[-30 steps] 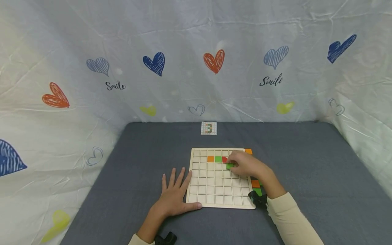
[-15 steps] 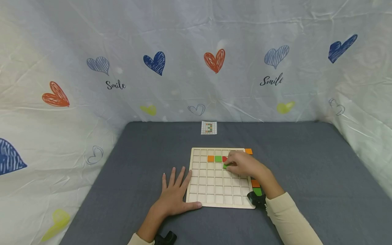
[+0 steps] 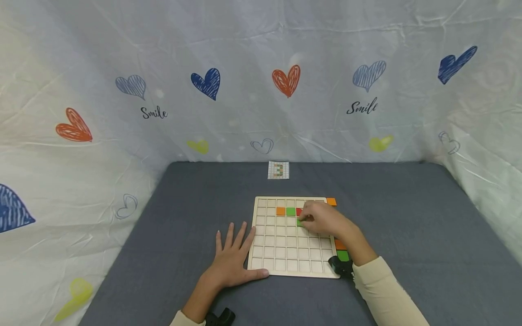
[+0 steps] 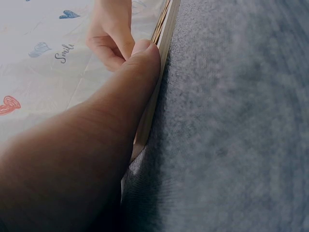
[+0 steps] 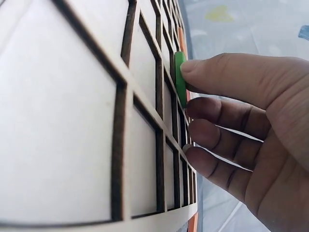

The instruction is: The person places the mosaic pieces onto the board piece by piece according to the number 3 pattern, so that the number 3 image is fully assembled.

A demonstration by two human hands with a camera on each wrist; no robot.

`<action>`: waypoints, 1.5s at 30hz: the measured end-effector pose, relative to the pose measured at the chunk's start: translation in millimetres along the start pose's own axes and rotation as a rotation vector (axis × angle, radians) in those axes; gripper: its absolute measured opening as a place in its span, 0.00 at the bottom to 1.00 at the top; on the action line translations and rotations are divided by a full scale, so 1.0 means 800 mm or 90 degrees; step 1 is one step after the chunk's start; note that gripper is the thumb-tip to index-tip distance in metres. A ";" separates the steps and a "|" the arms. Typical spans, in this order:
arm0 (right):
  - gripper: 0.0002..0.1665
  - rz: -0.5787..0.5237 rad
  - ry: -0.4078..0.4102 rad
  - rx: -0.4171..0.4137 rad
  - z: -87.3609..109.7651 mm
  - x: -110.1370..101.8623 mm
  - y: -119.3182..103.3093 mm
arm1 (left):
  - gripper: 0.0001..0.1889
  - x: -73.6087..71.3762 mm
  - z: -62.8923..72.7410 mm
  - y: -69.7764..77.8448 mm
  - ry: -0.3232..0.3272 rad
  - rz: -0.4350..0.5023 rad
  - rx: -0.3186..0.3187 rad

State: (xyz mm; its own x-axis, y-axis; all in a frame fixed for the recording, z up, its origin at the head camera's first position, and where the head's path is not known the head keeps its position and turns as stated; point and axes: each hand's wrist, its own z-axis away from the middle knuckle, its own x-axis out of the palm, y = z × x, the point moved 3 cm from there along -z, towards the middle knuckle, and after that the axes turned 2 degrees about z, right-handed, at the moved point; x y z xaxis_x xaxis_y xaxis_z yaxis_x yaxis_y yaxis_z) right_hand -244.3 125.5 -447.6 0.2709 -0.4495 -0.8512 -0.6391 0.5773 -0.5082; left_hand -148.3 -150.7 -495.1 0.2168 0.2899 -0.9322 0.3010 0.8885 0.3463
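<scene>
A wooden grid board [image 3: 280,251] lies flat on the grey table. An orange tile [image 3: 280,211], a green tile [image 3: 290,211] and a partly covered red tile [image 3: 299,211] sit side by side in its second row. With thumb and fingertips, my right hand [image 3: 324,218] holds another green tile [image 5: 180,79] at a cell just below the red one. In the right wrist view the thumb lies on that tile's face and the other fingers curl behind. My left hand [image 3: 230,265] is spread at the board's lower left corner, its thumb [image 4: 145,55] resting on the front edge.
A small printed card [image 3: 278,170] with a coloured grid pattern lies at the table's far edge. Loose tiles lie along the board's right side: an orange one [image 3: 331,201] at the top, another orange one [image 3: 340,245] and a green one [image 3: 343,256] lower down, partly behind the right wrist.
My right hand has shifted slightly left with the green tile, bringing it from right of the column to the cell below the red tile. The left hand stays in place.
</scene>
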 end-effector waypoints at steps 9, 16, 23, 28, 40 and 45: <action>0.10 0.008 -0.004 0.039 0.000 0.002 0.005 | 0.61 -0.001 0.000 0.001 0.000 0.001 0.001; 0.07 0.006 0.001 0.042 -0.001 0.002 0.005 | 0.62 -0.001 0.000 0.001 -0.001 0.001 -0.001; 0.08 -0.006 -0.026 0.044 -0.002 0.001 0.001 | 0.61 0.000 0.000 0.002 0.002 0.003 0.003; 0.09 -0.035 -0.039 0.061 0.000 0.001 0.001 | 0.62 -0.001 0.000 0.002 0.004 -0.002 -0.001; 0.10 0.070 -0.023 -0.064 0.045 0.002 -0.018 | 0.62 0.001 0.001 -0.002 0.001 0.001 -0.001; 0.14 0.099 -0.052 -0.028 0.083 -0.010 -0.032 | 0.62 0.001 0.000 0.000 -0.004 -0.004 0.000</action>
State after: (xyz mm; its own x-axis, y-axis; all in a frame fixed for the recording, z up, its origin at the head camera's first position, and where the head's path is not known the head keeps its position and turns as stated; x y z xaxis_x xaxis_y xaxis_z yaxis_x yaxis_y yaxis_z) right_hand -182.2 159.3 -436.2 0.2227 -0.3002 -0.9275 -0.7082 0.6040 -0.3656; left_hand -148.6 -150.7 -495.9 0.2203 0.2830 -0.9335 0.3026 0.8899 0.3412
